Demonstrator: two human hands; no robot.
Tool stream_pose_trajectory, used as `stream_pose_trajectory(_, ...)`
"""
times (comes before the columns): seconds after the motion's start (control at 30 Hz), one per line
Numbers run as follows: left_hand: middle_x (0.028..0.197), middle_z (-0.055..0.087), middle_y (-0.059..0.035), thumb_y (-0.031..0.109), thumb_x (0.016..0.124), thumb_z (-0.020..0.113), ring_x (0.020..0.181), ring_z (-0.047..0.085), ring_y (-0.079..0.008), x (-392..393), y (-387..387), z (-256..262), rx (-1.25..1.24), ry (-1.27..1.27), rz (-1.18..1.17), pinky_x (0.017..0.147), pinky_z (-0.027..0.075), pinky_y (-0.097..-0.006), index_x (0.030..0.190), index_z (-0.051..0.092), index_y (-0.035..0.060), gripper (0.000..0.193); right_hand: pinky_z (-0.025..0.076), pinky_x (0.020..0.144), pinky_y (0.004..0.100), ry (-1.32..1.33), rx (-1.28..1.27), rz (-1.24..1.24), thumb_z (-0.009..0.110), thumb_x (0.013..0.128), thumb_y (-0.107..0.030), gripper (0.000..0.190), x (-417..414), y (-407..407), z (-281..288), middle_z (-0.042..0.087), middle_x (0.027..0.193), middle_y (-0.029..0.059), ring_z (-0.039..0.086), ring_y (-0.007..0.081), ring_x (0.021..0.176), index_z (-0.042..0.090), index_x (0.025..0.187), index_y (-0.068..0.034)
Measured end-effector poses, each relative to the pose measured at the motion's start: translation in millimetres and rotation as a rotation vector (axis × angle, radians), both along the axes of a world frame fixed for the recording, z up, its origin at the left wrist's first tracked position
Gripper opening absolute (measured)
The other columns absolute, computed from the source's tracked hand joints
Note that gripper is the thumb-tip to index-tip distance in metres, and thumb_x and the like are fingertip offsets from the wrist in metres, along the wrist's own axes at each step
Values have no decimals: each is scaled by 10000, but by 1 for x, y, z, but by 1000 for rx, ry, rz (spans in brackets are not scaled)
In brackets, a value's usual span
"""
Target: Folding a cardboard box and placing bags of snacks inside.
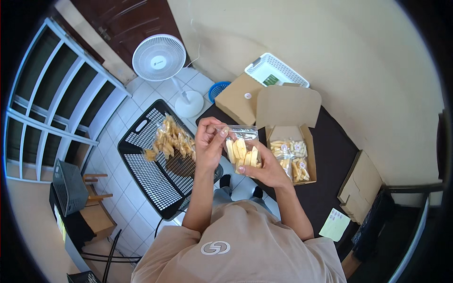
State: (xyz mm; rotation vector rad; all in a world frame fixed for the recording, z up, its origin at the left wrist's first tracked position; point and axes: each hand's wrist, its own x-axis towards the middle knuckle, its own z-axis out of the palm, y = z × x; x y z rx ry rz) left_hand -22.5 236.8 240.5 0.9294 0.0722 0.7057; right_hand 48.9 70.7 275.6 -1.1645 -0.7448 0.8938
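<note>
Between my two hands is a clear zip-top plastic bag with pale yellow snack sticks inside. My left hand pinches its top left corner near the zip strip. My right hand grips the lower right side, thumb across the front. Just right of the bag, an open cardboard box stands on a table with a dark cloth, its lid raised. Several filled clear bags with round stickers lie in it. To the left, more bagged snacks are heaped in a black plastic basket.
A closed cardboard box and a white basket are at the table's far end. Flattened cardboard and a sticker sheet lie at the right. A standing fan and a blue bin are on the tiled floor.
</note>
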Motion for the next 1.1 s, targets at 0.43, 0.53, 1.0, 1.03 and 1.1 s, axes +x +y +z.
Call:
stream_pose_trajectory(0.43, 947, 687, -82, 138, 986, 577, 874, 631, -95, 40, -168, -30, 206, 521, 81, 757, 504, -229, 1078, 630, -59, 224, 355, 1036, 490, -919, -521, -455, 746, 801, -148, 681, 0, -134, -30, 387, 1398, 246, 400, 451, 1230, 429, 1375, 35)
stream_pose_trajectory(0.53, 927, 691, -73, 140, 997, 556, 832, 636, -90, 44, -178, -32, 151, 527, -14, 734, 503, -223, 1016, 650, -56, 219, 422, 968, 451, -734, -394, -593, 767, 783, -159, 621, 15, -167, -40, 482, 1283, 233, 501, 382, 1129, 474, 1296, 31)
stream_pose_trajectory(1.0, 782, 658, -26, 73, 958, 586, 733, 580, -52, 18, -227, -46, 550, 556, -393, 668, 459, -217, 862, 642, -26, 149, 437, 541, 267, -223, -349, -260, 702, 884, -160, 221, 38, -229, -37, 622, 632, 78, 531, 93, 563, 661, 819, 48)
stream_pose_trajectory(1.03, 774, 658, -27, 87, 965, 578, 733, 580, -52, 15, -228, -47, 511, 568, -458, 663, 454, -218, 854, 643, -25, 171, 437, 541, 267, -221, -352, -258, 702, 884, -160, 221, 35, -232, -46, 622, 632, 78, 531, 93, 563, 661, 819, 48)
stream_pose_trajectory(1.1, 745, 645, -22, 114, 975, 568, 715, 573, -56, 12, -230, -53, 511, 568, -487, 647, 448, -226, 837, 639, -19, 204, 407, 518, 278, -204, -322, -146, 671, 895, -139, 202, 29, -235, -68, 598, 613, 76, 496, 95, 542, 645, 824, 48)
